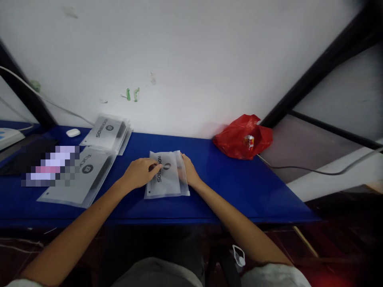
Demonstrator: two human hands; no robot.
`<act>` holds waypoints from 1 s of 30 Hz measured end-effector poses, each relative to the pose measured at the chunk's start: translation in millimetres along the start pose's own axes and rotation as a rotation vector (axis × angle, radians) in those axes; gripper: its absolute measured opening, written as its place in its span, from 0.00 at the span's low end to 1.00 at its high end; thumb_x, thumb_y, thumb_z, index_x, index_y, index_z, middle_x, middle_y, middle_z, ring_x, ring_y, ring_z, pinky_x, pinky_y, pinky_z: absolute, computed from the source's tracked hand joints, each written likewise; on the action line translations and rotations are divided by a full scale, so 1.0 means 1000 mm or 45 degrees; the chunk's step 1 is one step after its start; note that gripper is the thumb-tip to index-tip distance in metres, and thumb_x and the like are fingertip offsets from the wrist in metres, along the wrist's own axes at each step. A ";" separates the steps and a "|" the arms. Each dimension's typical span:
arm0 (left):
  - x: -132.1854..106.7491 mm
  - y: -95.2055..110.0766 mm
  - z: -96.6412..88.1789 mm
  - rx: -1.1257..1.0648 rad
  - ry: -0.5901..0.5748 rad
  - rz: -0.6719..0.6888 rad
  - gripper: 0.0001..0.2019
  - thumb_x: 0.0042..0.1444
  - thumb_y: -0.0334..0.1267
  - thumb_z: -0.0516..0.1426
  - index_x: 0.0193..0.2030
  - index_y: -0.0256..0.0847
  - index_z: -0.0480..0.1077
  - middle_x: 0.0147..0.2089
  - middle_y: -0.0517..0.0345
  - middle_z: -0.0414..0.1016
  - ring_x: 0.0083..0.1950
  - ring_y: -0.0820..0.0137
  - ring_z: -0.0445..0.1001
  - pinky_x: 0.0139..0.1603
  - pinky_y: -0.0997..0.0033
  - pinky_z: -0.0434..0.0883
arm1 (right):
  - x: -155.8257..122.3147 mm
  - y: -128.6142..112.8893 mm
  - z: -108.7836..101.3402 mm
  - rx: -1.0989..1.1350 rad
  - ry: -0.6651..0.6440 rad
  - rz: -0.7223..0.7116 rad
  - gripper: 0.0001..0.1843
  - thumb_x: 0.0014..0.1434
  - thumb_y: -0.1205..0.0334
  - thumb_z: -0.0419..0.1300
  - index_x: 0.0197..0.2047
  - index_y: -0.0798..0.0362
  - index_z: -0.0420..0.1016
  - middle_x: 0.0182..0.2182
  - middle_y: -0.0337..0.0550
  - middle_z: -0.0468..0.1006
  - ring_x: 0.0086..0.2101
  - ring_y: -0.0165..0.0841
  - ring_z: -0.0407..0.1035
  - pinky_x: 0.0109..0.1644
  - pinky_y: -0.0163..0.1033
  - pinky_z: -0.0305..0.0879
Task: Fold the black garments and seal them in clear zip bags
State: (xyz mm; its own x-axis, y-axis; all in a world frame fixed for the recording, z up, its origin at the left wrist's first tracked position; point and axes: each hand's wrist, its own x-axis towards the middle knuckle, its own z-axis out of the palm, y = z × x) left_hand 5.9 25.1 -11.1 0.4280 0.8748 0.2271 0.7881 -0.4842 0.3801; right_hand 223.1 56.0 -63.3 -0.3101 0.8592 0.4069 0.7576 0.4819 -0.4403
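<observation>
A frosted plastic zip bag [170, 187] with ROCKBROS lettering and a round logo is in front of me above the blue table. My left hand [140, 172] grips its left side, fingers curled and thumb across the printed face. At the opposite side, my right hand [190, 172] holds the edge near the slider. Its fingers are partly hidden behind the translucent plastic, so I cannot tell whether any are inside. A grey sheet-like layer shows through the bag; the rest of its contents is unclear.
Two stacks of similar bags, a rear stack [109, 129] and a front stack [74, 187], lie to the left. A pixelated phone-like object [50, 165] overlaps the front one. Beyond are a white case [73, 132] and, at right, a red plastic bag [243, 137] beside a cable [314, 173].
</observation>
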 end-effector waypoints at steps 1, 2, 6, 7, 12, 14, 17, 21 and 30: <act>0.002 -0.002 0.000 0.008 0.019 -0.026 0.17 0.63 0.47 0.46 0.38 0.43 0.74 0.37 0.56 0.77 0.38 0.65 0.74 0.36 0.67 0.68 | 0.003 -0.002 -0.001 0.010 -0.008 0.009 0.17 0.55 0.60 0.61 0.49 0.48 0.74 0.51 0.47 0.75 0.54 0.41 0.66 0.59 0.51 0.61; 0.003 -0.005 0.001 0.028 0.055 -0.043 0.17 0.63 0.45 0.46 0.40 0.43 0.74 0.38 0.56 0.77 0.40 0.65 0.74 0.38 0.67 0.69 | 0.006 -0.004 -0.002 0.024 -0.023 0.009 0.18 0.54 0.61 0.61 0.49 0.49 0.74 0.51 0.46 0.75 0.53 0.41 0.67 0.59 0.50 0.61; 0.009 -0.023 0.007 0.212 0.189 -0.129 0.16 0.62 0.39 0.47 0.50 0.35 0.70 0.48 0.47 0.74 0.49 0.62 0.71 0.48 0.61 0.68 | 0.011 -0.011 -0.014 0.098 -0.109 -0.120 0.20 0.51 0.62 0.63 0.50 0.46 0.73 0.52 0.42 0.75 0.53 0.42 0.68 0.62 0.51 0.58; 0.010 -0.027 0.008 0.247 0.167 -0.159 0.16 0.62 0.39 0.47 0.49 0.35 0.70 0.47 0.46 0.74 0.49 0.61 0.71 0.49 0.60 0.68 | 0.011 -0.012 -0.018 0.117 -0.135 -0.167 0.21 0.52 0.62 0.62 0.50 0.45 0.73 0.52 0.41 0.75 0.52 0.41 0.69 0.62 0.51 0.58; 0.010 -0.041 0.006 0.125 -0.005 -0.233 0.12 0.58 0.35 0.48 0.34 0.40 0.73 0.37 0.52 0.77 0.40 0.65 0.74 0.39 0.66 0.69 | 0.004 -0.001 -0.024 0.166 -0.164 -0.223 0.25 0.53 0.55 0.63 0.54 0.45 0.71 0.56 0.45 0.72 0.55 0.45 0.66 0.60 0.52 0.62; 0.010 -0.041 0.003 -0.004 -0.058 -0.272 0.10 0.56 0.34 0.49 0.33 0.40 0.72 0.35 0.53 0.78 0.37 0.66 0.75 0.37 0.68 0.68 | 0.001 0.008 -0.022 0.177 -0.163 -0.163 0.27 0.53 0.53 0.63 0.56 0.47 0.69 0.58 0.48 0.69 0.58 0.46 0.63 0.60 0.54 0.61; 0.011 -0.037 -0.002 -0.159 -0.152 -0.339 0.10 0.56 0.34 0.50 0.34 0.40 0.73 0.36 0.53 0.79 0.37 0.66 0.76 0.37 0.69 0.68 | -0.002 0.017 -0.019 0.187 -0.157 -0.132 0.25 0.54 0.52 0.62 0.55 0.47 0.70 0.59 0.48 0.67 0.59 0.46 0.60 0.61 0.55 0.60; 0.011 -0.030 -0.007 -0.189 -0.191 -0.393 0.10 0.54 0.32 0.51 0.30 0.40 0.74 0.34 0.53 0.80 0.38 0.65 0.77 0.38 0.69 0.68 | -0.002 0.017 -0.020 0.140 -0.145 -0.101 0.19 0.53 0.51 0.63 0.47 0.46 0.76 0.58 0.48 0.69 0.59 0.47 0.60 0.61 0.57 0.59; 0.008 -0.044 -0.054 0.068 0.103 -0.469 0.11 0.54 0.33 0.50 0.34 0.40 0.74 0.35 0.53 0.79 0.37 0.65 0.75 0.38 0.69 0.67 | -0.014 0.026 -0.047 -0.012 -0.025 0.408 0.09 0.52 0.65 0.60 0.36 0.55 0.79 0.55 0.53 0.72 0.56 0.45 0.65 0.60 0.53 0.61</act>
State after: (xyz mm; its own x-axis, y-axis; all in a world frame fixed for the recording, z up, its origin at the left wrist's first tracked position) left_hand -49.5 52.6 22.8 0.0769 0.9850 0.1548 0.9053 -0.1340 0.4030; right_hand 274.2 48.3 -43.3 -0.0655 0.9702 0.2333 0.8236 0.1845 -0.5363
